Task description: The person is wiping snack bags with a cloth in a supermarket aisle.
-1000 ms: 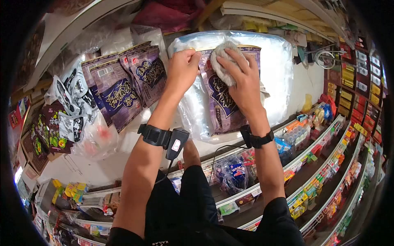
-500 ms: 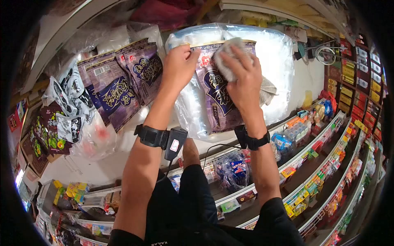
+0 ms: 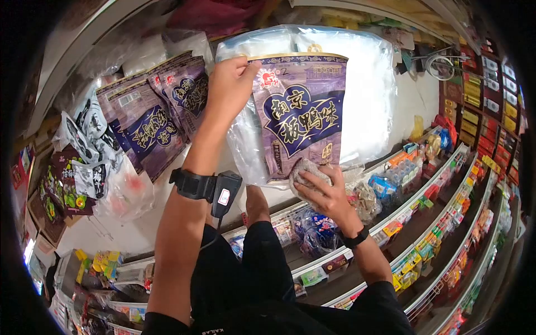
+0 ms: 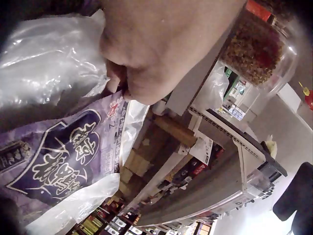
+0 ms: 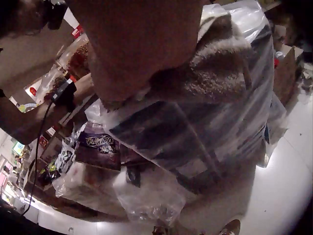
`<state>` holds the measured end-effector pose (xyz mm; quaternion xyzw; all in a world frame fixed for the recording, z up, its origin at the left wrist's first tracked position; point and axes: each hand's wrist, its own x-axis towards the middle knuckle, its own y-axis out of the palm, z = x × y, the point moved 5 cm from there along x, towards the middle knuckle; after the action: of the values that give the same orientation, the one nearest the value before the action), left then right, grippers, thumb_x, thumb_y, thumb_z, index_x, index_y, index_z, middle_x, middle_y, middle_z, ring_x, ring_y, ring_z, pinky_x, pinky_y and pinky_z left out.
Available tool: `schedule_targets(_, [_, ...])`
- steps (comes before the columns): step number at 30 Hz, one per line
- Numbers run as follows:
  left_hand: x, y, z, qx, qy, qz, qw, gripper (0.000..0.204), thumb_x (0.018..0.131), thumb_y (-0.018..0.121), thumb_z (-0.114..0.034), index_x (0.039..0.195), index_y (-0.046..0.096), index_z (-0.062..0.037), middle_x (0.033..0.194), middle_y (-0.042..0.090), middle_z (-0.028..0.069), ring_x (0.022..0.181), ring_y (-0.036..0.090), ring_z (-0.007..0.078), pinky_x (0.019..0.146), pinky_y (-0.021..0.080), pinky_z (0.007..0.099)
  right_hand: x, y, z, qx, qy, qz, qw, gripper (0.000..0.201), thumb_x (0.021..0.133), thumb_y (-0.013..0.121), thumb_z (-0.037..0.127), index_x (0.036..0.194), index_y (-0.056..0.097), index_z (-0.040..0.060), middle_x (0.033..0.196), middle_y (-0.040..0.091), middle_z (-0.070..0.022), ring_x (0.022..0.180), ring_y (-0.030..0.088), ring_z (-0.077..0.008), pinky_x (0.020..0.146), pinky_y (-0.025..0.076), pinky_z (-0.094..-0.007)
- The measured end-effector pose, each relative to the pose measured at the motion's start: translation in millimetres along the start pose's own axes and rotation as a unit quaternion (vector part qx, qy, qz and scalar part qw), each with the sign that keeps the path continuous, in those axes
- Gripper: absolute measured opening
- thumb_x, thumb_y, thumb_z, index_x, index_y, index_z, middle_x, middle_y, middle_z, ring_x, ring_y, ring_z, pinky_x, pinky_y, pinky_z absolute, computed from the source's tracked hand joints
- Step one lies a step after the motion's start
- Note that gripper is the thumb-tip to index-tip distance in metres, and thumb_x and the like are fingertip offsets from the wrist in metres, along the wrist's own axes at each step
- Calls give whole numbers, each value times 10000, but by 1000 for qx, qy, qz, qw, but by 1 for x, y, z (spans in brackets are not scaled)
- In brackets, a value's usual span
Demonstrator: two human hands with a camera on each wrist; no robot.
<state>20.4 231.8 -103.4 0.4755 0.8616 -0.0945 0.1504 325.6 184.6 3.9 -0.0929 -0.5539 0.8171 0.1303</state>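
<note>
A purple printed pouch (image 3: 304, 120) lies flat on a large clear plastic bundle (image 3: 371, 100) in the head view. My left hand (image 3: 230, 84) pinches its upper left corner between thumb and fingers; the left wrist view shows the same pouch (image 4: 58, 161) running out from under the hand. At the pouch's lower edge, my right hand (image 3: 325, 192) grips a bunched grey cloth (image 3: 302, 174), part of which trails to the right. Up close in the right wrist view, the cloth (image 5: 220, 68) looks fluffy and overlaps the plastic.
More purple pouches (image 3: 148, 117) lie overlapped to the left, beside black-and-white packets (image 3: 92, 145) and a clear bag (image 3: 125, 192) with red marks. Shelves of small packaged goods (image 3: 413, 245) curve along the near side and right. A red bundle (image 3: 234, 17) sits at the back.
My right hand has moved with the cloth from the pouch's upper part down to its lower edge, uncovering the printed front. My left hand still pinches the corner.
</note>
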Motion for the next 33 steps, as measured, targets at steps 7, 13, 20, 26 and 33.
schedule_targets(7, [-9, 5, -19, 18, -64, 130, 989, 328, 932, 819, -204, 1131, 745, 47, 1026, 785, 82, 873, 693, 89, 790, 533, 241, 89, -46, -60, 118, 223, -221, 942, 613, 722, 553, -47, 1283, 739, 117, 1451, 608, -192, 1255, 557, -419, 1111, 428, -459])
schedule_targets(13, [-7, 3, -24, 40, -89, 118, 988, 268, 924, 811, -168, 1070, 758, 51, 972, 783, 86, 820, 682, 86, 735, 525, 249, 99, -15, -59, 36, 226, -206, 951, 632, 709, 632, -93, 1280, 735, 157, 1456, 612, -115, 1247, 536, -390, 1083, 447, -472])
schedule_targets(20, [-3, 3, -8, -40, -60, 111, 991, 268, 906, 819, -162, 1032, 760, 67, 904, 782, 81, 775, 677, 86, 679, 507, 255, -21, 20, 5, 73, 180, -112, 975, 519, 657, 808, 18, 1160, 801, 146, 1369, 687, -119, 1195, 627, -386, 1015, 488, -504])
schedule_targets(26, [6, 6, 1, 10, -32, 88, 996, 261, 882, 842, -225, 970, 797, 17, 866, 775, 53, 746, 658, 93, 669, 496, 290, -10, 27, 50, 46, 173, -134, 975, 578, 637, 812, 37, 1208, 785, 129, 1418, 655, -101, 1186, 602, -384, 991, 485, -496])
schedule_targets(33, [8, -1, -2, 15, -39, 75, 996, 267, 884, 846, -213, 924, 750, 34, 786, 700, 11, 675, 569, 79, 600, 440, 291, -18, 48, 22, -4, 190, -160, 969, 668, 648, 766, -40, 1295, 734, 126, 1461, 609, -158, 1268, 578, -359, 1026, 452, -532])
